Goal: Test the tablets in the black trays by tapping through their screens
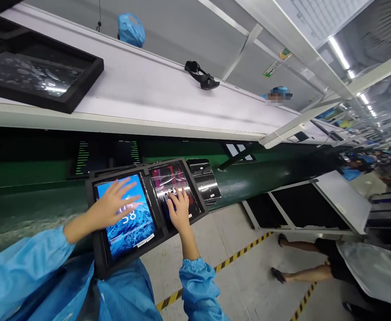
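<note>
Okay, left hand (110, 207) and right hand (179, 209) apart, neither gripping. Left spreads over lit tablet (131, 236), right rests on filmed tablet (173, 183), both in black tray (96, 243). White surface (148, 89) above, striped floor tape (235, 256) below; screen digits (128, 214) partly hidden.

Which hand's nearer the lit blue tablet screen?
Left: the left hand is spread over the lit blue tablet screen; the right hand is farther, on the neighbouring glossy panel.
</note>
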Action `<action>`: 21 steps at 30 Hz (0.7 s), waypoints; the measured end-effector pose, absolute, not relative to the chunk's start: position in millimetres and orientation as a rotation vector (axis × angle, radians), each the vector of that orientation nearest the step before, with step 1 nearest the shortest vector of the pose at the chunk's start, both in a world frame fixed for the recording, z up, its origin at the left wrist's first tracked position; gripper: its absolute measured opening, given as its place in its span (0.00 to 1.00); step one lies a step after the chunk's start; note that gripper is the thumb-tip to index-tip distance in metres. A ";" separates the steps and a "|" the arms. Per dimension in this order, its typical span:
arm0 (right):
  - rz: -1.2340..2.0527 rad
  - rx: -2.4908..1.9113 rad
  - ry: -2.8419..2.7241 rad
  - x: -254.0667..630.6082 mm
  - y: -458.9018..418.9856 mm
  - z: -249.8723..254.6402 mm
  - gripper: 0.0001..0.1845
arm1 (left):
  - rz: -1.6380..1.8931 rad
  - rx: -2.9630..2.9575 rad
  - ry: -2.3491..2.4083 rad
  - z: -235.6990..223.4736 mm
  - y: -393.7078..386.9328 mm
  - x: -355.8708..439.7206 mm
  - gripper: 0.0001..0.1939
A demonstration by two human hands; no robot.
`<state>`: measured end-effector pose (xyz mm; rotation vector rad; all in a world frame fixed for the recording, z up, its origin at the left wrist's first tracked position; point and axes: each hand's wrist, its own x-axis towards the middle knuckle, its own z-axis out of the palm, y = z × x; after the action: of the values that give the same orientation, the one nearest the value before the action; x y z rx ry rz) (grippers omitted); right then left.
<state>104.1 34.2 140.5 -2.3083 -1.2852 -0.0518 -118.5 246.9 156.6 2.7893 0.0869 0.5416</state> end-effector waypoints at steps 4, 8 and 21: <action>-0.062 -2.323 -1.270 106.6 36.0 139.5 0.20 | 0.441 2.850 -0.330 119.4 229.7 -156.5 0.20; -0.088 -2.327 -1.264 109.2 36.3 143.0 0.21 | 0.702 2.894 0.481 115.0 281.5 -174.9 0.20; -0.001 -2.457 -1.421 109.4 26.5 145.8 0.21 | 0.692 2.445 0.964 73.4 236.5 -233.9 0.28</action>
<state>109.4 26.5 145.8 -2.4567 -1.4209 -0.0014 -233.9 236.5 73.4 2.4447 0.9640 0.6918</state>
